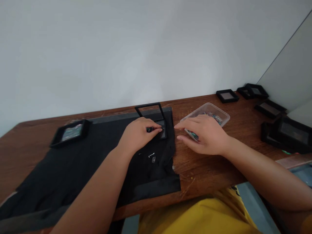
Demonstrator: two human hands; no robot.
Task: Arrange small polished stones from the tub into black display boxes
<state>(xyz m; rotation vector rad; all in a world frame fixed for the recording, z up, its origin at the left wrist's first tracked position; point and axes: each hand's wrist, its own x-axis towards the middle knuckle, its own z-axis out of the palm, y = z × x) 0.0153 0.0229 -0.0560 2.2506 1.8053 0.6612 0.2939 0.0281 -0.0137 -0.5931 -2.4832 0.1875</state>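
Observation:
My left hand is closed, thumb and forefinger pinched together over the lower half of a small hinged black display frame. What the pinch holds, if anything, is hidden. The frame's upper half stands raised behind it. My right hand is curled around a thin flat piece with a pale edge and greenish colours, its thumb and forefinger apart at the tips. Just behind that hand is a clear plastic tub containing several small colourful pieces.
A black cloth covers part of the wooden table. Small white and clear bits lie on it. A filled black frame rests at left. More black frames lie at back right, some stacked. Behind is a wall.

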